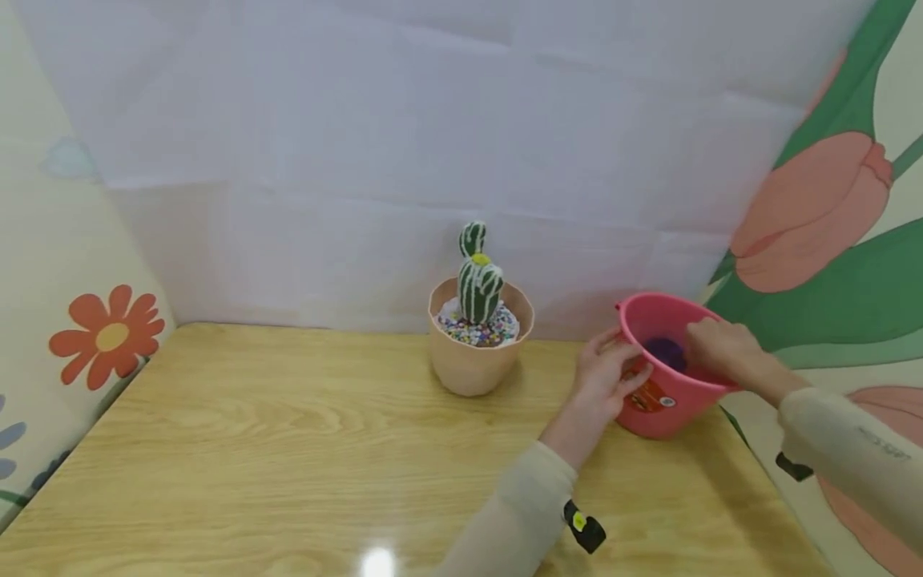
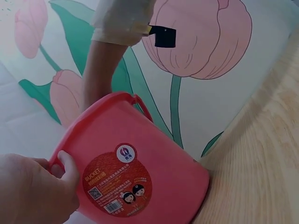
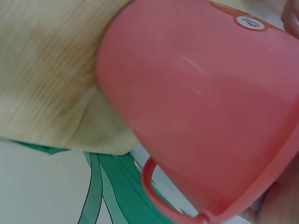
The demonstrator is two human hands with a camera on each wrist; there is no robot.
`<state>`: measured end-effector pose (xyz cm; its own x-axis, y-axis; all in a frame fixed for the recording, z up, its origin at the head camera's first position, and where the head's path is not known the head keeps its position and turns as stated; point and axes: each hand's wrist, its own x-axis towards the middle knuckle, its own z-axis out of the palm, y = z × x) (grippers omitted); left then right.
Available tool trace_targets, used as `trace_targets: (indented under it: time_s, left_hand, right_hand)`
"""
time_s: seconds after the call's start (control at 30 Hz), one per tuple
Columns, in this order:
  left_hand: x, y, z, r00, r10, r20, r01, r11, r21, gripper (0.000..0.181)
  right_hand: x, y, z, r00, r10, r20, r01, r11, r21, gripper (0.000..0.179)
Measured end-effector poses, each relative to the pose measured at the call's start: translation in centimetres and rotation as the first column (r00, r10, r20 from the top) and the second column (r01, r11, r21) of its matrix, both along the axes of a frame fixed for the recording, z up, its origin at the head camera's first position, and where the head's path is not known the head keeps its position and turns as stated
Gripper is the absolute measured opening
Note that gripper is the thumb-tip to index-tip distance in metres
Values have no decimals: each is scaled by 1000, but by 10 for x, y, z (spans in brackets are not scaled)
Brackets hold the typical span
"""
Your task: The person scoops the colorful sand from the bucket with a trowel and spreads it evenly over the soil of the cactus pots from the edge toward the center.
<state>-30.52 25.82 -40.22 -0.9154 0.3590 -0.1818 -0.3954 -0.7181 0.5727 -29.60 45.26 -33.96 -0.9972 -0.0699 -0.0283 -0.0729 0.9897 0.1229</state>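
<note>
A pink bucket (image 1: 671, 409) stands at the right end of the wooden table, its round printed label (image 2: 117, 179) facing the left wrist camera. My left hand (image 1: 606, 373) grips the bucket's rim on the left side, thumb on the outer wall. My right hand (image 1: 721, 349) reaches over the opposite rim into the bucket. Down inside lies something dark purple (image 1: 665, 353), close to the right hand; its kind is not clear. The right fingertips are hidden, and the right wrist view shows mostly the bucket's outer wall (image 3: 201, 93) and handle (image 3: 156, 193).
Left of the bucket, near the back edge, is a beige pot (image 1: 472, 369) holding a green toy-like cactus (image 1: 476, 292) over multicoloured bits. A white sheet (image 1: 382, 160) hangs behind the wooden table (image 1: 288, 449). Flower-patterned walls flank both sides.
</note>
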Motion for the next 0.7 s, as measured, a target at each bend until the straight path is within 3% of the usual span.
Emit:
trace_targets:
  time_s: [0.13,0.27,0.4,0.7]
  left_hand:
    - [1,-1,0,1000,1,13,-1,1000,9,41]
    - [2,-2,0,1000,-12,23,12,1000,12,42]
    - [1,-4,-2,1000,-11,27,10,1000,11,41]
    - [5,2,1,995,99,6,-99,995,-20,38]
  right_hand:
    - [-5,4,-3,999,36,21,-35,999,-36,18]
    - [-4,9,-12,988,156,-3,-156,986,-58,25]
    - [-1,12,-18,973,228,-22,-229,969,-92,34]
    - [0,11,-15,963,269,-22,-269,947,-178,32]
